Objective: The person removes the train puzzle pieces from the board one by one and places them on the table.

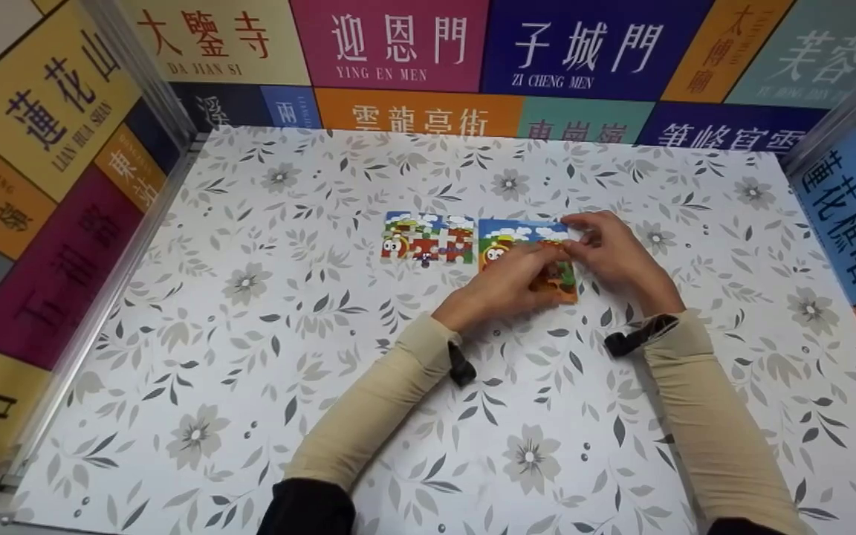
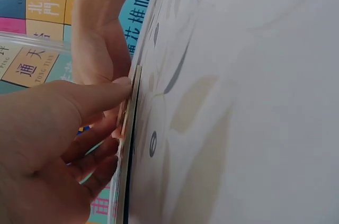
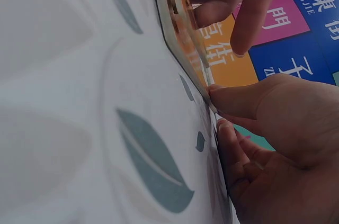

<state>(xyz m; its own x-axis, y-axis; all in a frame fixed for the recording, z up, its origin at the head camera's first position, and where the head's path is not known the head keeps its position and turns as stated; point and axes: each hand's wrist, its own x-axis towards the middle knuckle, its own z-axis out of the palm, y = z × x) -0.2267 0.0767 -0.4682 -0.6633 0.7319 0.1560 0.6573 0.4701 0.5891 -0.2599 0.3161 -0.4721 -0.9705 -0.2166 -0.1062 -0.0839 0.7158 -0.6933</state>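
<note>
A colourful jigsaw puzzle board (image 1: 524,226) with a cartoon picture lies on the table. My left hand (image 1: 506,286) reaches over its lower right part, covering much of the picture. In the left wrist view its thumb (image 2: 103,97) lies at the board's edge, and the other fingers bend loosely toward the board's face. At the right side, my right hand (image 1: 614,256) holds the board's upper corner between thumb and forefinger. The right wrist view shows that thumb (image 3: 233,99) against the board's edge. What lies beneath the left fingertips is hidden.
Left of the board lies a group of puzzle pieces (image 1: 428,238) showing a similar picture, with white gaps between some pieces. The floral-patterned table (image 1: 368,416) stretches around both. Colourful panels with Chinese lettering (image 1: 398,44) stand along its back and sides.
</note>
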